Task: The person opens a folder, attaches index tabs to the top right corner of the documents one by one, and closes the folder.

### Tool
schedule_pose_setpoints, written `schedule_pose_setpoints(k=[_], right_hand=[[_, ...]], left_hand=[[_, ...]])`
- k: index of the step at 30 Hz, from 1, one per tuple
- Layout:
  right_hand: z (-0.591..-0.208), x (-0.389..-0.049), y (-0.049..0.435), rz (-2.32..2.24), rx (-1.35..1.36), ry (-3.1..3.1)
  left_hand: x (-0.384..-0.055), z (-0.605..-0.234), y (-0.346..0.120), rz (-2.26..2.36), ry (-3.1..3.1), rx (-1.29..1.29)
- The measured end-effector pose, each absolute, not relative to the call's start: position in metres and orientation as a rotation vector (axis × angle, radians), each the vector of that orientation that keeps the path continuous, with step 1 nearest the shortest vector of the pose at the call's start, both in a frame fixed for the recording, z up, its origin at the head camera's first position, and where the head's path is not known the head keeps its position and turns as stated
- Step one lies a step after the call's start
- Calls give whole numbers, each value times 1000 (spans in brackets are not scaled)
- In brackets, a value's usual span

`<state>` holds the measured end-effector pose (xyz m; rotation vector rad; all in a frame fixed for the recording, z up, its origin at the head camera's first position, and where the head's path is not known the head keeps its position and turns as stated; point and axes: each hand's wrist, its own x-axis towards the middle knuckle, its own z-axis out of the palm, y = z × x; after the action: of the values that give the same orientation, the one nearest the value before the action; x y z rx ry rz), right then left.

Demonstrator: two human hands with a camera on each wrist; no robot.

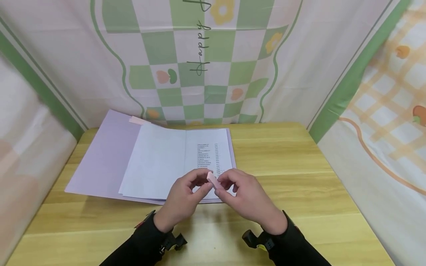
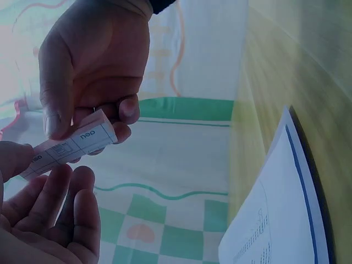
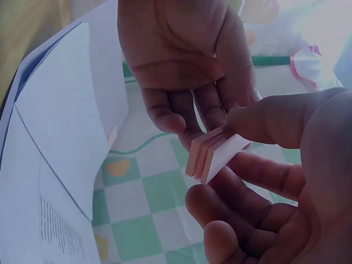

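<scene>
A small pink pad of sticky notes (image 1: 214,181) is held over the lower edge of an open booklet (image 1: 156,159). My left hand (image 1: 184,195) and right hand (image 1: 246,194) pinch it from both sides between thumbs and fingers. Small print and grid lines cover the pad's underside (image 2: 71,144) in the left wrist view. Seen from the right wrist, the pad's end (image 3: 206,159) shows thick layers standing slightly apart. White pages lie inside the booklet's lilac cover (image 1: 103,162), and the right page carries a printed list (image 1: 208,155).
A pink strip (image 1: 138,120) sticks out at the booklet's top edge. The wooden table (image 1: 283,166) extends to the right and in front of the booklet. Patterned cloth (image 1: 189,55) hangs behind the table and along both sides.
</scene>
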<state>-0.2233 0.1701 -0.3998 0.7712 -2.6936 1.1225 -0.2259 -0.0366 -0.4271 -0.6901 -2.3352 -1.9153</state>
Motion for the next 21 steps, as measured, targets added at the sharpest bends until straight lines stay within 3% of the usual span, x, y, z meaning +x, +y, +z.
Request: schedule_pose_setpoints(k=[21], right_hand=[[-395,-219,165,1127,802,-2658]], left_hand=[[-226,-430,-43,-1998,-2225,-813]])
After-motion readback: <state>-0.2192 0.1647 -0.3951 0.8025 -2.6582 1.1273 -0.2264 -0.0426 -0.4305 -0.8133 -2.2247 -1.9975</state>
